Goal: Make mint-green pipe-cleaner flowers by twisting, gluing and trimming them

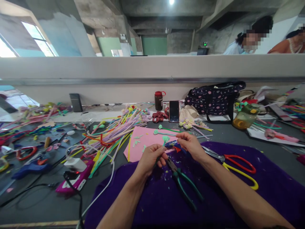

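The blue tube (171, 144) sits between our hands above the purple cloth (154, 203), grasped in our right hand (190, 144). Our left hand (153, 156) curls its fingers closed by the tube's end; we cannot tell what they pinch. We see the green flower (165, 139) just beyond, and green-handled pliers (178, 174) below.

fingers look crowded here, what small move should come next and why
I'd probably ease the blue handheld tool with an orange-red part slightly back with the right hand: its front end sits right by the fingers of the left hand, and I can't tell whether they touch. A small gap would likely be safer.
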Tool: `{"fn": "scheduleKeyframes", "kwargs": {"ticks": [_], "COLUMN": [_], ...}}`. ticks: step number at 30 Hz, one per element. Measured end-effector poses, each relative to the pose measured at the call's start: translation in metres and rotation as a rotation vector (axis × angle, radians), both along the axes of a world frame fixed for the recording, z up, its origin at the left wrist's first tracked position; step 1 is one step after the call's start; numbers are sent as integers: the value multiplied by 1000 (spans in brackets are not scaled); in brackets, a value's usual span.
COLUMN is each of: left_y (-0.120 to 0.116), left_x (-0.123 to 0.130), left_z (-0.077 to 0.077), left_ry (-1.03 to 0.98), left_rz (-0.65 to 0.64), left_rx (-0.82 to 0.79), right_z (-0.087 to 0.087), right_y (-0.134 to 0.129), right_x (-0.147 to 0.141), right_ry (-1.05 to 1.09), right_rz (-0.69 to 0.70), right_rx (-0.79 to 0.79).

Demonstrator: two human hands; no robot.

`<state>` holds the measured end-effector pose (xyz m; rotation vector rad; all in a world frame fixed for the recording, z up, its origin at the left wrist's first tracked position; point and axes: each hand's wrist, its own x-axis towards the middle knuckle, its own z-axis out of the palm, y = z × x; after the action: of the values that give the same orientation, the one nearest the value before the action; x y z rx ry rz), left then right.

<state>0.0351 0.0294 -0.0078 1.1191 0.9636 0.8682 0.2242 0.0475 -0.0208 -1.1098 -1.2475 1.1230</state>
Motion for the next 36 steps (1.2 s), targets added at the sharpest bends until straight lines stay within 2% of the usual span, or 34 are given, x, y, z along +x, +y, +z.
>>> {"fn": "scheduleKeyframes", "kwargs": {"ticks": [7,14,19,24,30,36], "left_y": [-2,-5,-6,-6,-8,-8], "left_x": [0,1,2,2,3,4], "left_z": [2,0,2,0,2,2], "left_ry": [-180,-275,-132,11,206,378], "left_rz": [5,52,102,131,175,235], "left_rx": [-118,-117,-49,120,273,467], "right_z": [7,4,7,14,15,14], "right_y": [-11,-15,-21,-30,-32,-32], "right_x": [-8,-9,-14,-19,-16,-18], "right_ry": [-60,-196,-261,-300,-295,-354], "right_rz": [100,136,12,-63,-48,-5], "right_rx": [0,54,212,413,322,335]}}
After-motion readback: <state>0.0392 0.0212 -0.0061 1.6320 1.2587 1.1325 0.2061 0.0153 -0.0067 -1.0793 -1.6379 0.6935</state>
